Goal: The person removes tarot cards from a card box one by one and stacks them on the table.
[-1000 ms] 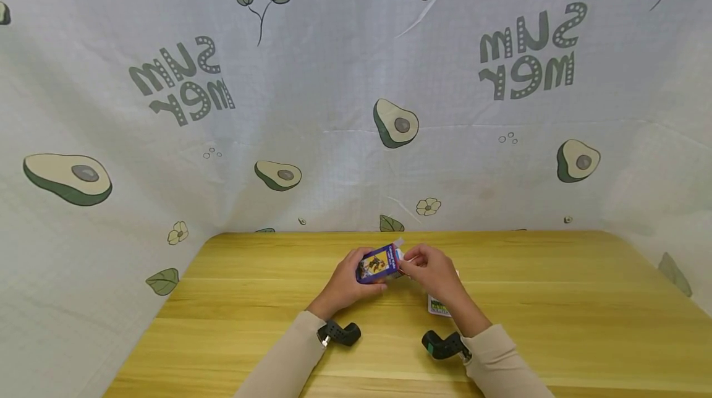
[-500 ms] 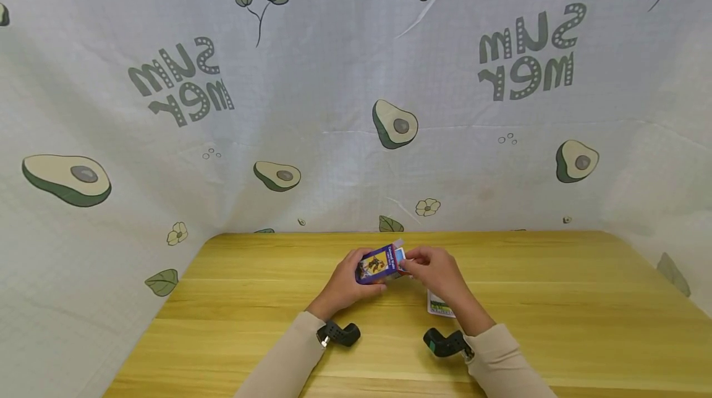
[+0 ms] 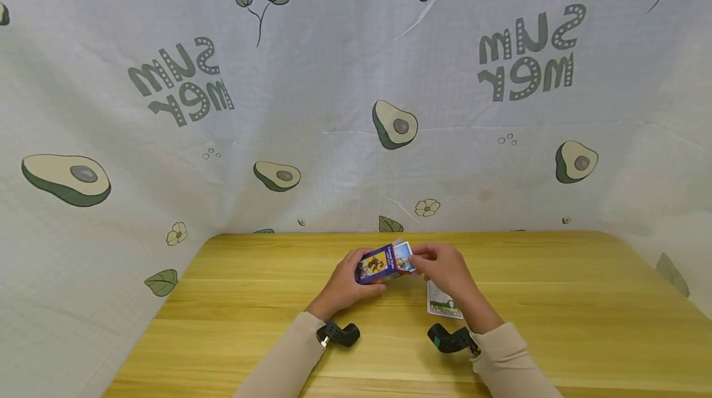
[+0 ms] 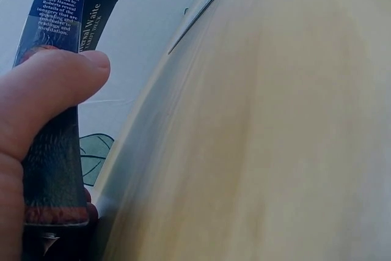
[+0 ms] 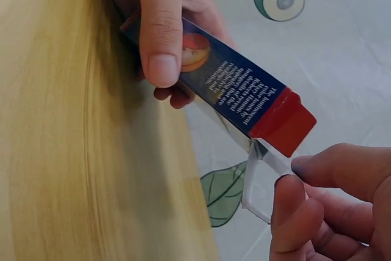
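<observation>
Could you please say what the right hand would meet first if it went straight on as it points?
Beyond the card it pinches, the right hand would probably meet the open end of the box first, though depth is unclear.

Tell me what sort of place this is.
Probably an indoor tabletop recording spot: a wood-grain table, an avocado-print fabric sheet hanging behind it and along its sides, and small black devices worn at both wrists suggest it.
</observation>
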`<action>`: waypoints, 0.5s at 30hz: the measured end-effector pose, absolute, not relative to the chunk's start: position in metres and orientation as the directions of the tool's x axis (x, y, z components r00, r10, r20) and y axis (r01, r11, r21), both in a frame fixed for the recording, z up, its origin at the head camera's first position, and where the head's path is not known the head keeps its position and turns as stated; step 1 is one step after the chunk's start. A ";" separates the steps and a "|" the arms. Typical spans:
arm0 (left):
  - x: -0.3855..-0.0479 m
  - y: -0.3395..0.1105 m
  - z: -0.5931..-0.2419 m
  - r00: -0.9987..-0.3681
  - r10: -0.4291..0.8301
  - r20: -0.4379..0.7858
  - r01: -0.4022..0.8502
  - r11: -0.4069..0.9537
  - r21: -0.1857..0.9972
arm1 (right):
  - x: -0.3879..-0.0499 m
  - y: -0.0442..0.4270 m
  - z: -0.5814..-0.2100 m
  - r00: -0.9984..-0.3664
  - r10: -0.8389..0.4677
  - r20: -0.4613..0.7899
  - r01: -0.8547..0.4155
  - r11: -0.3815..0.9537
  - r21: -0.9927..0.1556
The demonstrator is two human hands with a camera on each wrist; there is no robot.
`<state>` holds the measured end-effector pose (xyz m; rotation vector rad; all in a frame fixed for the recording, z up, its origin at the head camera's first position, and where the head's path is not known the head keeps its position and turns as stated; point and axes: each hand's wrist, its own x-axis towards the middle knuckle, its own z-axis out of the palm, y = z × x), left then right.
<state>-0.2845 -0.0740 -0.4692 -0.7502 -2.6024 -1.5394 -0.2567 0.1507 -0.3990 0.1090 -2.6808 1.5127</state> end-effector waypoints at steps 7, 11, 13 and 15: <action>-0.285 -0.074 -0.470 -0.886 0.388 0.256 0.412 0.402 0.817 | -0.256 0.155 -0.395 -0.997 -0.025 0.079 -0.081 0.508 -0.857; -0.285 -0.074 -0.470 -0.885 0.389 0.256 0.413 0.403 0.817 | -0.256 0.158 -0.394 -0.997 -0.020 0.075 -0.075 0.500 -0.863; -0.285 -0.074 -0.470 -0.885 0.389 0.255 0.412 0.403 0.817 | -0.257 0.159 -0.393 -0.997 -0.019 0.076 -0.075 0.498 -0.864; -0.285 -0.074 -0.470 -0.886 0.388 0.254 0.412 0.405 0.816 | -0.257 0.161 -0.392 -0.997 -0.018 0.072 -0.072 0.493 -0.867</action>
